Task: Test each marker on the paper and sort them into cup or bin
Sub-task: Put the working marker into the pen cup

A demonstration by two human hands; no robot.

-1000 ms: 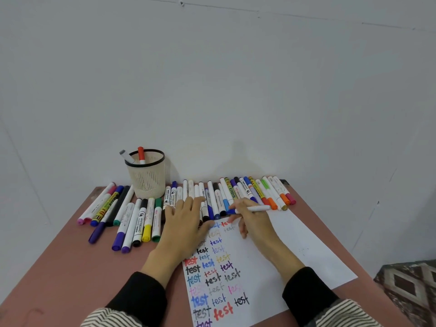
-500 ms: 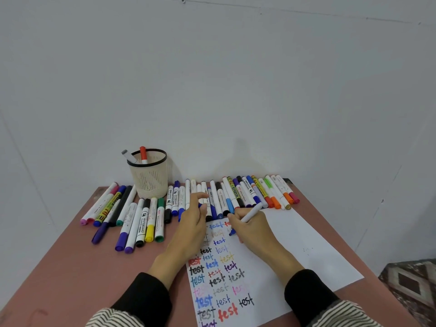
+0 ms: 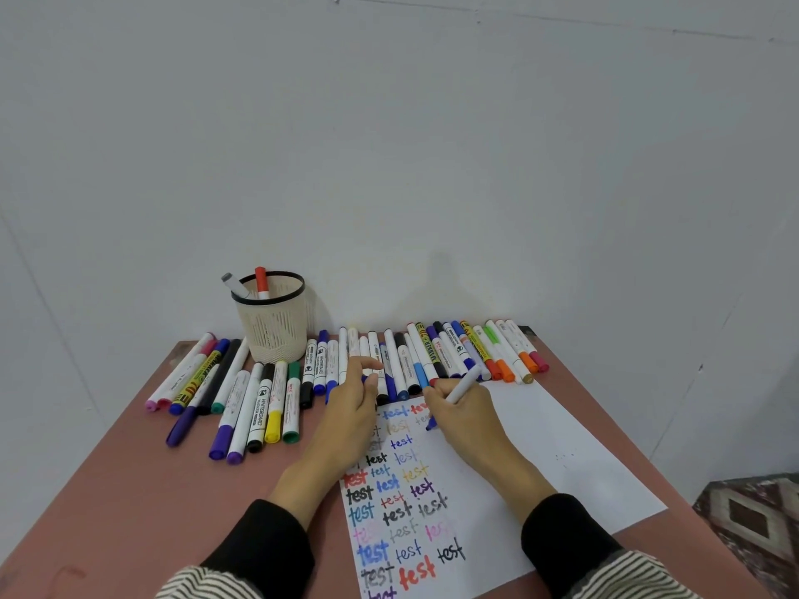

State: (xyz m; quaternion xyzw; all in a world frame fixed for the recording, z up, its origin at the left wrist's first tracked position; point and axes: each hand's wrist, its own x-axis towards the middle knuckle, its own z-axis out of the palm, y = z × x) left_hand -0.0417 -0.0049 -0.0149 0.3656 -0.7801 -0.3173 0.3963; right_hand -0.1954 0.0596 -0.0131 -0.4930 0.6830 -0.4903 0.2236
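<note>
Gripping a white-barrelled blue marker (image 3: 461,387) with curled fingers, the right hand (image 3: 469,419) has its blue tip lowered to the white paper (image 3: 557,443), near the top of the columns of "test" words (image 3: 391,510). The left hand (image 3: 351,404) lies on the paper's left edge with what appears to be the blue cap (image 3: 369,379) pinched at its fingertips, though that cap is too small to be confirmed. A smear could be caused if the right hand's heel is dragged across fresh ink just below the tip, and a new mark could be lost among the crowded earlier words, so that a weak marker is misjudged. The cap could be dropped among the row of markers (image 3: 432,356) just beyond the fingers, and that row could be scattered by a careless knuckle. One mesh cup (image 3: 271,326) is seen, with two markers standing in it. About twelve markers (image 3: 242,399) are counted left of the hands and some two dozen in the far row, overlap preventing an exact tally. No bin is visible. One sheet of paper lies on the reddish table (image 3: 108,490).
</note>
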